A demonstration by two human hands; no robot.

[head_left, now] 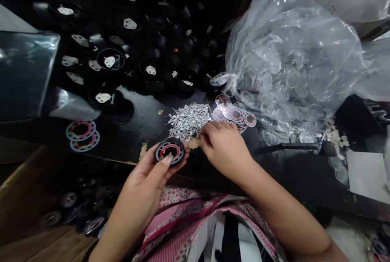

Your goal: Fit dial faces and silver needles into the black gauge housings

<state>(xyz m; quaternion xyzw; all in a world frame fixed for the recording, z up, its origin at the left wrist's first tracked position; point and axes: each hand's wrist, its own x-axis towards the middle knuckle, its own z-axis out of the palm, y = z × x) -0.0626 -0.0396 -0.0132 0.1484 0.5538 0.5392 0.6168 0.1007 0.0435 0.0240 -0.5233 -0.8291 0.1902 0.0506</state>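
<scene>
A round black gauge (172,146) with a red, white and black dial is held in my left hand (146,178), its face turned up. The left thumb lies over the lower part of the dial and the fingers wrap the rim. My right hand (225,146) is at the near right edge of a heap of small silvery gauge pointers (189,116). Its fingers are curled together, and whatever is between the fingertips is hidden. Just beyond that hand lie loose printed dial discs (236,113). Two more dial discs (84,141) overlap at the left.
Many black gauge housings (110,59) with white plates fill the back of the black table (143,109). A tied clear bag of transparent discs (292,59) stands back right. A black-handled tool (298,146) lies at right. Gauges (93,226) sit in a box below left.
</scene>
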